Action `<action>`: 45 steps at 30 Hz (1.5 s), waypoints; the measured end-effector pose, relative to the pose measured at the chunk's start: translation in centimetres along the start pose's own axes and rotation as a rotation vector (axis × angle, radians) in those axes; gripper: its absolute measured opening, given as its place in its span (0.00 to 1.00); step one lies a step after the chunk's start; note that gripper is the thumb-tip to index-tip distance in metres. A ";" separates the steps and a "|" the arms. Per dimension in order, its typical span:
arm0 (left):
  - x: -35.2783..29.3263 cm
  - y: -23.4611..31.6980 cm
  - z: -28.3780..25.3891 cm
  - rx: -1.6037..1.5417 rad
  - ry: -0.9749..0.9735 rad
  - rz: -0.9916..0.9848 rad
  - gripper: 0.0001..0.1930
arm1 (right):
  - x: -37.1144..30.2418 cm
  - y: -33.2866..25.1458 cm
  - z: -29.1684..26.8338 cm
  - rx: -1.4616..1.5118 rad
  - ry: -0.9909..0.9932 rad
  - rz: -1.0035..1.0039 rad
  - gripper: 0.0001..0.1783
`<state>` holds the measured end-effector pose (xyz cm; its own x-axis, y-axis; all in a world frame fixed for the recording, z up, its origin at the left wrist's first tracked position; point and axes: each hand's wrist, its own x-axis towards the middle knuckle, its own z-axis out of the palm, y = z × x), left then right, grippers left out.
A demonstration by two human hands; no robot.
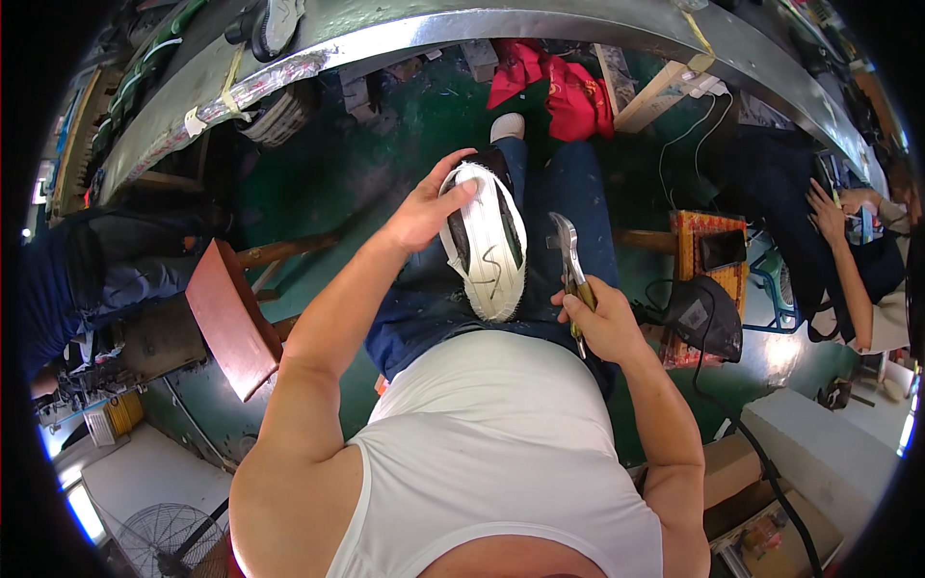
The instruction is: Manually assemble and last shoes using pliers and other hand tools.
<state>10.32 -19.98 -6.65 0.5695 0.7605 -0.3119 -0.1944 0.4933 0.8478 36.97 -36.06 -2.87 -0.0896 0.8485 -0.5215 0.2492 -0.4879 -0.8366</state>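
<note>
A white and black shoe upper [496, 265] rests over my lap, bottom side up, with a dark curved mark drawn on its pale sole side. My left hand [436, 207] grips its far end, the thumb pressed on the white edge and the other fingers partly hidden behind it. To the right of the shoe, apart from it, my right hand [599, 318] is closed round the yellowish handles of metal lasting pliers [567, 241]. Their silver head points away from me.
A metal-edged bench [482, 26] curves across the far side, with a shoe [277, 27] on its left part. Red cloth [568, 91] lies below it. At right are a stool [686, 252], a dark bag [706, 318] and a co-worker's hand [827, 212]. A fan [164, 539] stands at lower left.
</note>
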 end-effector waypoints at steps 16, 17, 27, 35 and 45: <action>-6.5 1.4 8.9 0.649 0.009 0.508 0.38 | 2.6 -4.2 0.6 0.018 0.273 -0.461 0.19; -6.2 0.8 8.6 0.718 -0.019 0.613 0.40 | 3.0 -3.5 0.6 0.048 0.274 -0.470 0.20; -0.3 1.8 5.4 0.774 -0.161 0.327 0.38 | 2.6 -3.9 -2.4 0.145 0.220 -0.114 0.18; 9.0 -3.2 2.8 0.541 -0.082 -0.071 0.33 | -0.5 0.6 -1.3 0.342 0.066 0.117 0.18; 9.7 -3.9 3.7 0.584 -0.047 -0.121 0.26 | 5.8 -0.2 -2.6 0.845 -0.204 0.176 0.20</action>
<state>19.58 -16.10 -11.43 0.5975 0.6873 -0.4131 0.3375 0.2518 0.9070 38.86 -30.46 -5.29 -0.3076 0.7330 -0.6067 -0.5126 -0.6649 -0.5434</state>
